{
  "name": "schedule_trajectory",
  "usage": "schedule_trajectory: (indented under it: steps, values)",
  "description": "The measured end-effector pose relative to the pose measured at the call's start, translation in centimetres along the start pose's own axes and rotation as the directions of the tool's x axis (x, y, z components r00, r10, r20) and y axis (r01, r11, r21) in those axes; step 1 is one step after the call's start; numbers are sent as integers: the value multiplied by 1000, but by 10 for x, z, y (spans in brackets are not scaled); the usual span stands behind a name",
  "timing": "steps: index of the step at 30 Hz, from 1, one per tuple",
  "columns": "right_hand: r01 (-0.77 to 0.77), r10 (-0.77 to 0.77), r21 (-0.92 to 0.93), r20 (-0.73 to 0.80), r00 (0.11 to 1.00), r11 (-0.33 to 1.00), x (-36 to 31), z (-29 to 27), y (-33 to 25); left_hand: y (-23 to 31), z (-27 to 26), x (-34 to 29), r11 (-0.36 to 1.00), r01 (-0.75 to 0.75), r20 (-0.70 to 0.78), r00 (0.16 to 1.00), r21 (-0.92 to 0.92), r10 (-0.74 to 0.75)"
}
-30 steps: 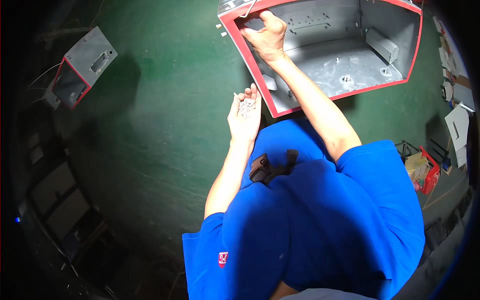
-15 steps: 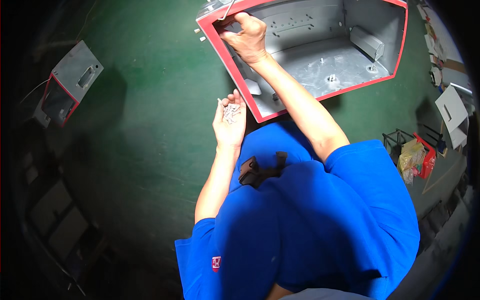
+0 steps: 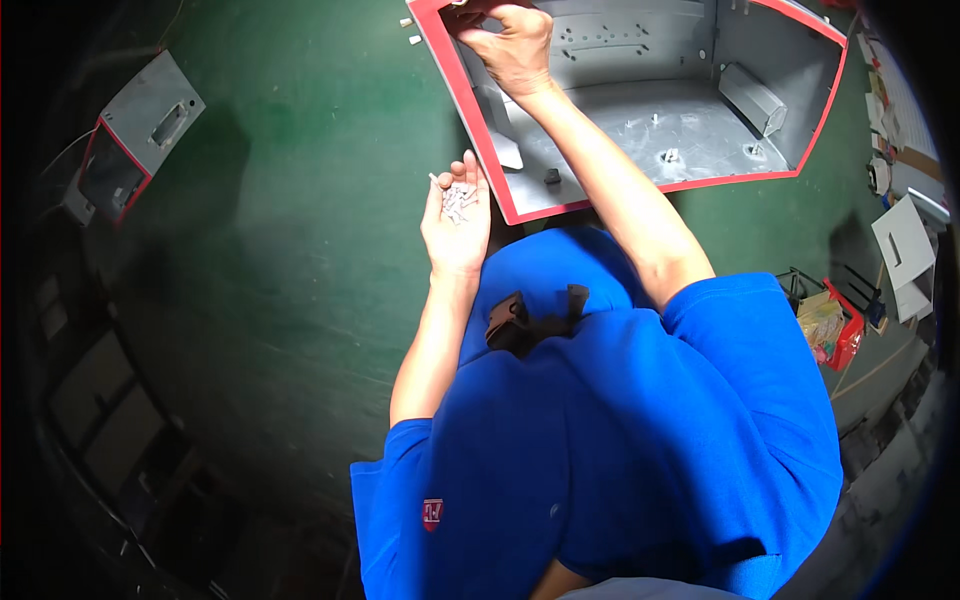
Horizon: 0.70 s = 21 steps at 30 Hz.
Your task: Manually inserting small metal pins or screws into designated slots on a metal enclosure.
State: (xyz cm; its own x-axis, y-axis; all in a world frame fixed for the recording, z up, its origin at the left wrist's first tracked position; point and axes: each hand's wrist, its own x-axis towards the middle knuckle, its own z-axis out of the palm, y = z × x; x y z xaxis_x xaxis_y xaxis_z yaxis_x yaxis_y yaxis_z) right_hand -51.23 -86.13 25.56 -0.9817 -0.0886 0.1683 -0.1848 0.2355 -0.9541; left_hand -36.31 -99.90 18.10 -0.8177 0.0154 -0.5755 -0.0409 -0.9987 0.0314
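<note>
We note the left hand (image 3: 457, 240) palm up, fingers loosely cupped and not clenched, with a heap of small pale pieces (image 3: 458, 203) lying on the palm and lower fingers. The right hand (image 3: 517, 52) is inside the grey box (image 3: 625, 105), at its upper left corner; the fingers are bent, but the tips are hidden, so we cannot tell whether they grip anything. The box lies open toward us, its red rim (image 3: 477, 130) running just beside the left fingertips; contact there is unclear. Inside it, below the right hand, we see a pale flap (image 3: 505, 152) and a dark knob (image 3: 552, 176); well to the right of that hand sits a long bracket (image 3: 752, 100). We judge the pieces light and stiff, unlikely to crush but quick to roll off a tipped palm; a fingertip pinch on one at a time should suit them best, with the palm kept level. The box looks like sheet metal: rigid, probably heavy, smooth enough to slip. We would hold it by opposite walls, and treat the edges behind the rim as possibly sharp.
</note>
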Motion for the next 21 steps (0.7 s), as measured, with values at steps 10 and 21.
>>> schedule_trajectory:
  steps: [10,21]
  values:
    - [-101,109,-251,18,994,963,3,-6,10,-2,-11,12,999,-36,84,996,-2,36]
    - [514,-326,-256,530,783,819,-127,12,34,-9,-27,0,998,-50,310,950,33,37]
